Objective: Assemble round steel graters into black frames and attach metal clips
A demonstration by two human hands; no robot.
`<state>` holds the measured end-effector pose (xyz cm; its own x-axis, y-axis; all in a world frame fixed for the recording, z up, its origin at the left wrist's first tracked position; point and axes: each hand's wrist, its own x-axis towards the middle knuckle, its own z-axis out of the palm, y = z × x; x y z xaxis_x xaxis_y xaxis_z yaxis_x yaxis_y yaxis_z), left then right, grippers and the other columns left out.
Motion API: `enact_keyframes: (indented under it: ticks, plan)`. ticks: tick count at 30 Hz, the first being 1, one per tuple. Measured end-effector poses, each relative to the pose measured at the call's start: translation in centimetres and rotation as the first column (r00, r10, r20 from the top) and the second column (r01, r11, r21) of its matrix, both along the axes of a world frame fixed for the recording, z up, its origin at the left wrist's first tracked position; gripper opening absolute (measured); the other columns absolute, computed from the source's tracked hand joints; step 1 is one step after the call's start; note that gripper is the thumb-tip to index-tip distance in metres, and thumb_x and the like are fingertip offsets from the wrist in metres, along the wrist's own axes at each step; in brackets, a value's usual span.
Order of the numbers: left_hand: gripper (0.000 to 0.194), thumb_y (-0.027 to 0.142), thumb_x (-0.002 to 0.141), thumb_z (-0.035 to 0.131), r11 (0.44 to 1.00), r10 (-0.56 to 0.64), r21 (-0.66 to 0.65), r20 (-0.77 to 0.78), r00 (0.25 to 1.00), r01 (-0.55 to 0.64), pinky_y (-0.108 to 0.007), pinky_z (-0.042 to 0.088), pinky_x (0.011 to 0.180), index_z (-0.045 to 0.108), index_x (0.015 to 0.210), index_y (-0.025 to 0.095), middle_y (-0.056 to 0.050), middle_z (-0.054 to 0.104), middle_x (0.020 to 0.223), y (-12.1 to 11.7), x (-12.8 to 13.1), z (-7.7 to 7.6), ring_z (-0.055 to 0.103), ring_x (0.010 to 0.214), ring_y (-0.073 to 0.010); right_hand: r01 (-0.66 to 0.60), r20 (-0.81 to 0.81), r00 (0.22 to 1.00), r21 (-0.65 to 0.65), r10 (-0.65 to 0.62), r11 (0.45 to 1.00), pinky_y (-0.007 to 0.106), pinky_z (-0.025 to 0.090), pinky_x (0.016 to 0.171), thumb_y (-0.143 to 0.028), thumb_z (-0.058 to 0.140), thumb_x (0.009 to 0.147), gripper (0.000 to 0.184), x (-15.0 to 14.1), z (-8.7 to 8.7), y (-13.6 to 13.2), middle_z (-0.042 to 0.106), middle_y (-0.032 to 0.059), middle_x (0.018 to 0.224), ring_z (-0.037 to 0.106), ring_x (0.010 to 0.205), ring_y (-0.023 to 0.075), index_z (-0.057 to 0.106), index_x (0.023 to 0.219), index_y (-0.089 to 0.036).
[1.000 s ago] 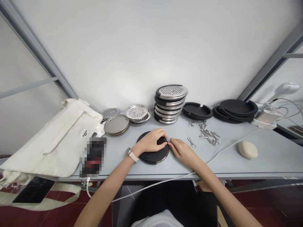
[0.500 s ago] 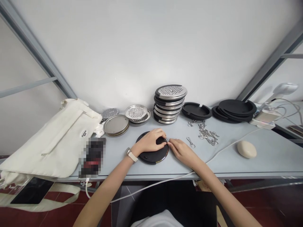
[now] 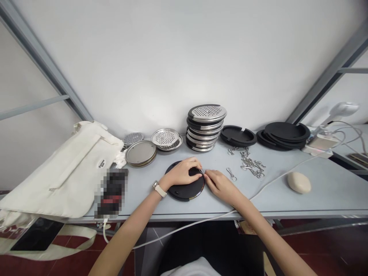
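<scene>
- Pressing my left hand [image 3: 181, 173] down on the black round disc [image 3: 185, 186], which is lying flat on the tabletop [image 3: 287, 199] right in front of me, near the front edge.
- Pinching a small metal clip [image 3: 202, 171] between the fingertips of my right hand [image 3: 220, 183], right at the disc's right rim, where both hands are meeting.
- Working, I reckon, on the fitting step: getting that clip seated at the disc's edge. It is too small here to tell whether it is already hooked in.
- Needing, for the next move, a fine push at the rim while my left hand is pinning the disc flat.
- Waiting just to the right are a loose clip [image 3: 231, 173] and a pile of clips [image 3: 253, 165]; behind them is standing a stack of perforated metal discs [image 3: 205, 128].
</scene>
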<state>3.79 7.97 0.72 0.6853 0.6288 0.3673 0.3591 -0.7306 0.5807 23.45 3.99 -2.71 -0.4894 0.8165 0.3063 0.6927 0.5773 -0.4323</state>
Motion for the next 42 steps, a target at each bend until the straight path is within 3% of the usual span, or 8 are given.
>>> enact_keyframes:
  ticks: [42]
  plan:
    - [0.014, 0.019, 0.080, 0.059, 0.999, -0.006, -0.042, 0.022, 1.000, 0.007, -0.030, 0.046, 0.085, 0.057, 0.093, 0.017, -0.006, 0.058, 0.102, 0.02, 0.03, 0.00, 0.057, 0.092, -0.0165, 0.005, -0.002, 1.000, -0.018, -0.005, 1.000, 0.031, 0.042, 0.069, -0.024, 0.030, 0.098, 0.026, -0.06, 0.14, 0.00, 0.057, 0.0041, 0.075, 0.054, 0.072, 0.0187, 0.046, 0.078, -0.020]
